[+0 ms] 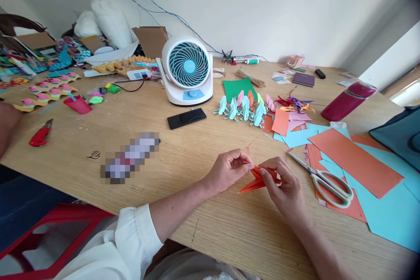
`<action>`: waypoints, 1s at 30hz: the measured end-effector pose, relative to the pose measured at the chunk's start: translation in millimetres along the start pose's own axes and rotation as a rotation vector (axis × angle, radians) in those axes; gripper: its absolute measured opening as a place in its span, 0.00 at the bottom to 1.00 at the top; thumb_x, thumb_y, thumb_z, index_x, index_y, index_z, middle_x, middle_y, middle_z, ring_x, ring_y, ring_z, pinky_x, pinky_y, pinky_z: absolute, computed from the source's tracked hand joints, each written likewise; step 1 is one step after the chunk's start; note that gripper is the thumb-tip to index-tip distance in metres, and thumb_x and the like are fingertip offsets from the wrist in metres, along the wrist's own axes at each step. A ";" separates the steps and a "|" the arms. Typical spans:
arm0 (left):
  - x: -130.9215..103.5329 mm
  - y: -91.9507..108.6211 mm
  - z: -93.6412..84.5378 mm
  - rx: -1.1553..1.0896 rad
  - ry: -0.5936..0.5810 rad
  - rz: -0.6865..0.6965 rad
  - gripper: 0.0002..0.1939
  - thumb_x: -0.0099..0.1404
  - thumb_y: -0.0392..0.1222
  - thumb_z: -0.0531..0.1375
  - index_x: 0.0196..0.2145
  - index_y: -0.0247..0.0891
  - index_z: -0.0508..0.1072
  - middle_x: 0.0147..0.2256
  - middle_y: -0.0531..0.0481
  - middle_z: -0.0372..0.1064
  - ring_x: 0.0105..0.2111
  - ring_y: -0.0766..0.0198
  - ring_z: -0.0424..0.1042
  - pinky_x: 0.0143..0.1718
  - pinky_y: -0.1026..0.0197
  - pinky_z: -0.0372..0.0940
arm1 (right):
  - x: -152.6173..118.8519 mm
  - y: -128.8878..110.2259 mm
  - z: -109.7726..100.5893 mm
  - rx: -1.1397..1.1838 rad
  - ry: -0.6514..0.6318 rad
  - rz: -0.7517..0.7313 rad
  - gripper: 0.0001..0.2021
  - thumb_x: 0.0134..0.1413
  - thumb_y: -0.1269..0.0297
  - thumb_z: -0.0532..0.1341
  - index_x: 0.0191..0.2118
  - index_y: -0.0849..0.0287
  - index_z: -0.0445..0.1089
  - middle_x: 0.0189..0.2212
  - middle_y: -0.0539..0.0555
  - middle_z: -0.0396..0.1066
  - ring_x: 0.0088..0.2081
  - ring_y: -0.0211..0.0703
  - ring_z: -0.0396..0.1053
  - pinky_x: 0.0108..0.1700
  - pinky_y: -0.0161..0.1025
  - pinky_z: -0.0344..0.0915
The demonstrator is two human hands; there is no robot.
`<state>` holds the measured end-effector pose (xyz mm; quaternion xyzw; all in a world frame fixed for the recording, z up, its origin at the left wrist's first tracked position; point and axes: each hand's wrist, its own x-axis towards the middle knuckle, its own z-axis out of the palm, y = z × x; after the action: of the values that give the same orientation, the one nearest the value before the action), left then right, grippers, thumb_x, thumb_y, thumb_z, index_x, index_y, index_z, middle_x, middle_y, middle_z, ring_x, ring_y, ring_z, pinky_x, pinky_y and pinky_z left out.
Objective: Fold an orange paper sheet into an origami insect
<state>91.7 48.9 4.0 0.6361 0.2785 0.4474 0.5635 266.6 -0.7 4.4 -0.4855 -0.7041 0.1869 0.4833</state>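
Observation:
A folded orange paper piece (257, 179) with pointed ends is held between both hands, just above the wooden table (183, 153). My left hand (228, 169) pinches its upper left part between thumb and fingers. On the right side, my right hand (285, 183) grips the same piece, thumb in front and fingers behind. Several folded paper figures (245, 107), mostly light blue, stand beyond the hands. Scissors (331, 183) with pale handles lie to the right of my right hand, on orange and light blue paper sheets (357, 159).
A white fan (187, 70) stands at the back, with a black phone (187, 118) before it. At right are a magenta bottle (348, 101) and a blue bag (398, 135). A red cutter (41, 134) and red cup (78, 104) are at left, near another person's arm (8, 124).

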 end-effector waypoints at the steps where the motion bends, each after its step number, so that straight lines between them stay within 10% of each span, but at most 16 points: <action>1: -0.1 -0.3 0.6 -0.024 -0.004 -0.005 0.08 0.63 0.41 0.64 0.31 0.33 0.70 0.27 0.54 0.66 0.28 0.70 0.66 0.33 0.67 0.62 | 0.0 -0.1 -0.4 0.000 -0.004 -0.005 0.05 0.64 0.69 0.59 0.35 0.56 0.68 0.31 0.50 0.66 0.32 0.37 0.63 0.29 0.34 0.60; 30: -2.3 1.8 1.9 0.044 -0.070 -0.020 0.06 0.64 0.39 0.60 0.32 0.34 0.70 0.29 0.52 0.67 0.30 0.68 0.67 0.35 0.67 0.63 | -3.8 -2.4 3.6 0.036 -0.033 -0.017 0.05 0.62 0.70 0.60 0.34 0.55 0.69 0.31 0.51 0.68 0.31 0.40 0.65 0.32 0.37 0.61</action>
<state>92.1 45.7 5.3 0.6608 0.2746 0.4130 0.5634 262.6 -4.3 2.6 -0.4675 -0.7127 0.2034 0.4818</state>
